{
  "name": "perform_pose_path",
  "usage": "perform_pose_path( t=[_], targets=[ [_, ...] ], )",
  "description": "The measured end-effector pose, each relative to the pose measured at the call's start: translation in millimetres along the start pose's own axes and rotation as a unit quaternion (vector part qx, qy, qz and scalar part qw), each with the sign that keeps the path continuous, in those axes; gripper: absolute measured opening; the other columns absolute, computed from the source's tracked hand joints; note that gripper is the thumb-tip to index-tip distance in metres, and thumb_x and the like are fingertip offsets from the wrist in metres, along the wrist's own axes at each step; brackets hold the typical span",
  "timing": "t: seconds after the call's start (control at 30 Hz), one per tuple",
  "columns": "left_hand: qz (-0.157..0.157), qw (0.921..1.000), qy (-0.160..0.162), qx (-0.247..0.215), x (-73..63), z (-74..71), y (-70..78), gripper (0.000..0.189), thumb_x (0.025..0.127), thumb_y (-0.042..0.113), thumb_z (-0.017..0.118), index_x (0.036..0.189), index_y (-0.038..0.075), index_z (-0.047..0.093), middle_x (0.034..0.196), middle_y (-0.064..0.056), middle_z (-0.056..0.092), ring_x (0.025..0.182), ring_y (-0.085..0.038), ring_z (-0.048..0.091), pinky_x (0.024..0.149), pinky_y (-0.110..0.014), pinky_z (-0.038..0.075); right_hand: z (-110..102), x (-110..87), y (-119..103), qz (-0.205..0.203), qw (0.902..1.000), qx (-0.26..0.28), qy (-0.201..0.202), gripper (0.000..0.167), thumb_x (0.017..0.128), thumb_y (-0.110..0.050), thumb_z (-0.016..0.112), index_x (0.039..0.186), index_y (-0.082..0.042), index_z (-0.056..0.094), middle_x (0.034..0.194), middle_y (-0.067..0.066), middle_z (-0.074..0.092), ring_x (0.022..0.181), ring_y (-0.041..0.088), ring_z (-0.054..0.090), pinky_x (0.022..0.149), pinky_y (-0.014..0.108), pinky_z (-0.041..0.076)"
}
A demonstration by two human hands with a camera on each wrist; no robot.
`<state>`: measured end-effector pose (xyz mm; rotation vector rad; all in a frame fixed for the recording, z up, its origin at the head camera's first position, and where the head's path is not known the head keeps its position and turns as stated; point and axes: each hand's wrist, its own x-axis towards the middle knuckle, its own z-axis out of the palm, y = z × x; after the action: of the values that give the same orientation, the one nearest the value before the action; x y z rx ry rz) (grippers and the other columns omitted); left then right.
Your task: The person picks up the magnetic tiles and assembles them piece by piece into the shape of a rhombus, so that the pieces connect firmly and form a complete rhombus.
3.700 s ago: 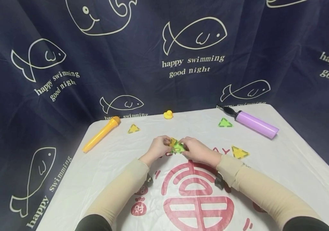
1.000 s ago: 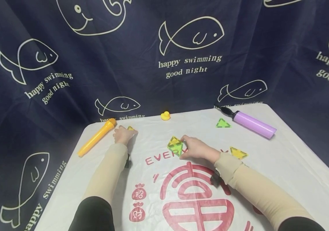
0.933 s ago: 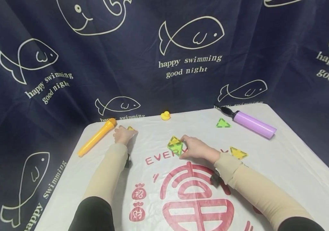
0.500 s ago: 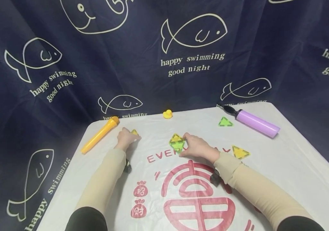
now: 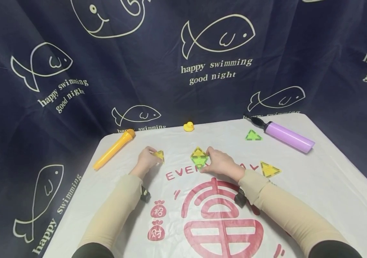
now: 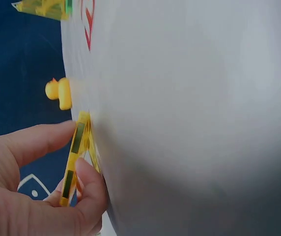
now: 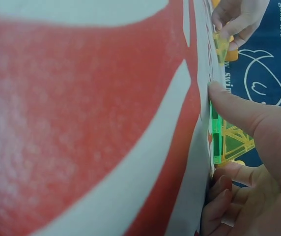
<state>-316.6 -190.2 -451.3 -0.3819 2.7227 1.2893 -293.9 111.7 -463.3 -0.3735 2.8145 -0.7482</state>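
While the left hand (image 5: 146, 161), fingertips (image 6: 89, 179) nearly together, pinched a yellow tile (image 5: 160, 155) in from the table's (image 5: 173, 141) far-left corner | right hand (image 5: 222, 163), parted about tile-wide, gripped the green-yellow pair (image 5: 199, 161) in from the far edge's middle | imo light pinch, steady pair seemed best

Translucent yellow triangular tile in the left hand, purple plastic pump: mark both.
Translucent yellow triangular tile (image 5: 160, 155), head view: its uncovered part.
Purple plastic pump (image 5: 289, 137), head view: middle of its barrel.
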Motion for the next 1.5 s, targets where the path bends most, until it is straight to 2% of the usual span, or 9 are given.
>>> perform_pose_path(
  t=[0.03, 0.23, 0.47, 0.67, 0.8, 1.07, 1.5],
  targets=[
    [-0.002, 1.0000, -0.002, -0.009, -1.7, 1.5, 1.2, 0.053, 0.073, -0.003, 0.081, 0.120, -0.001, 0.056, 0.119, -0.024, 0.059, 0.098, -0.032, 0.060, 0.073, -0.032, 0.053, -0.5, -0.1, 0.0, 0.001, 1.0000, 0.002, 0.000, 0.070, 0.077, -0.043, 0.088, 0.126, -0.007, 0.052, 0.112, 0.012, 0.066, 0.093, 0.025, 0.063, 0.082, 0.043, 0.054],
    [-0.016, 0.9997, -0.006, -0.017, -6.4, 10.1, 4.1, 0.054, 0.075, -0.003, 0.075, 0.125, 0.000, 0.056, 0.123, -0.023, 0.058, 0.103, -0.033, 0.059, 0.070, -0.030, 0.053, -2.4, -1.8, -0.6, 0.003, 1.0000, 0.005, 0.003, 0.061, 0.081, -0.038, 0.086, 0.123, -0.007, 0.054, 0.110, 0.012, 0.066, 0.100, 0.029, 0.064, 0.086, 0.046, 0.054],
    [-0.036, 0.9976, -0.016, -0.056, -11.7, 15.5, 11.7, 0.052, 0.079, -0.006, 0.071, 0.129, -0.005, 0.056, 0.122, -0.025, 0.058, 0.097, -0.030, 0.064, 0.066, -0.025, 0.057, -0.2, -2.3, -1.4, 0.004, 1.0000, 0.002, 0.006, 0.046, 0.083, -0.035, 0.084, 0.108, -0.010, 0.055, 0.096, 0.006, 0.064, 0.085, 0.023, 0.060, 0.077, 0.040, 0.052],
    [-0.016, 0.9971, -0.020, -0.071, -16.6, 22.8, 16.7, 0.045, 0.082, -0.006, 0.070, 0.125, -0.009, 0.056, 0.116, -0.026, 0.059, 0.092, -0.030, 0.067, 0.070, -0.029, 0.060, 1.4, -1.6, -3.6, 0.010, 0.9999, -0.005, 0.011, 0.042, 0.084, -0.036, 0.083, 0.104, -0.012, 0.056, 0.092, 0.004, 0.062, 0.082, 0.022, 0.058, 0.075, 0.038, 0.050],
    [-0.004, 0.9981, -0.019, -0.059, -18.6, 28.7, 19.9, 0.043, 0.083, -0.004, 0.070, 0.124, -0.009, 0.058, 0.111, -0.024, 0.061, 0.087, -0.028, 0.068, 0.069, -0.029, 0.060, 0.7, -1.2, -4.9, 0.006, 0.9999, -0.009, 0.013, 0.039, 0.084, -0.035, 0.083, 0.100, -0.012, 0.056, 0.090, 0.004, 0.062, 0.080, 0.022, 0.057, 0.072, 0.037, 0.049],
    [0.023, 0.9976, -0.022, -0.062, -24.2, 44.3, 27.1, 0.038, 0.082, -0.006, 0.072, 0.117, -0.008, 0.059, 0.105, -0.023, 0.061, 0.085, -0.031, 0.071, 0.065, -0.027, 0.060, 2.6, -3.0, -9.3, -0.007, 0.9998, -0.009, 0.018, 0.033, 0.085, -0.031, 0.083, 0.093, -0.013, 0.057, 0.088, 0.004, 0.061, 0.078, 0.022, 0.055, 0.069, 0.036, 0.045],
    [0.031, 0.9983, -0.040, -0.030, -32.4, 61.7, 43.7, 0.031, 0.083, -0.004, 0.074, 0.110, -0.004, 0.061, 0.095, -0.016, 0.063, 0.078, -0.024, 0.069, 0.064, -0.028, 0.060, 3.0, -5.6, -14.3, -0.023, 0.9994, -0.004, 0.025, 0.026, 0.088, -0.026, 0.080, 0.090, -0.012, 0.058, 0.084, 0.003, 0.059, 0.076, 0.022, 0.053, 0.065, 0.035, 0.043]
  ],
)
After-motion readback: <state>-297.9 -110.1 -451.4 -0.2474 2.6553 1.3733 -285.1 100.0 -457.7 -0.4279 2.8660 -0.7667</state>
